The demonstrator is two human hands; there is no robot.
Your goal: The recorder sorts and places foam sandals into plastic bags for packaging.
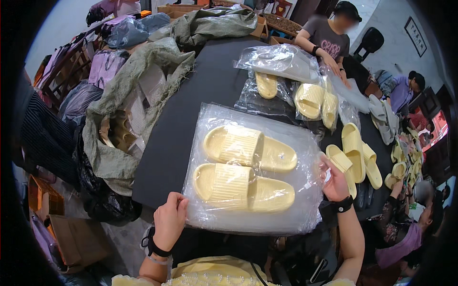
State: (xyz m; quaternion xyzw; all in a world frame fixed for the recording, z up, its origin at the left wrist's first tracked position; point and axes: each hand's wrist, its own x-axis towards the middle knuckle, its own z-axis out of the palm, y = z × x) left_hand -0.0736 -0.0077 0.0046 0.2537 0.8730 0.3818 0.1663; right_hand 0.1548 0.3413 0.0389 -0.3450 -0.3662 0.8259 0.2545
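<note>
So the left grip [168,219] has thumb and fingers pinched together on the near-left corner of a clear, rectangular plastic bag [305,167], and the right grip [335,181] is closed on the right edge of the same bag, a bit farther from the body. Fingertips on both sides are partly hidden, so I can't tell how firm either pinch is. The pale yellow, ribbed slide slippers [231,186] lie flat between the two grips under the clear film, side by side, toe ends toward the left grip and heels toward the right one. Tbh I'd pull gently and evenly outward with both hands so the film sits flat, cos it looks creased and shiny over the straps and bunched right by the right grip. Don't yank just one corner, or the pair will probably skew, and thin film like that could well tear. I'd also hold it level, since slick plastic likely lets the slippers slide toward whichever grip is lower. Watch the right elbow room too: loose yellow slides [353,148] are just beyond the right grip on the dark grey tabletop [191,86], and a wide swing could knock them. The greyish-green woven sack [100,148] is up and left of the left grip, well apart, so there's more slack that way.
</note>
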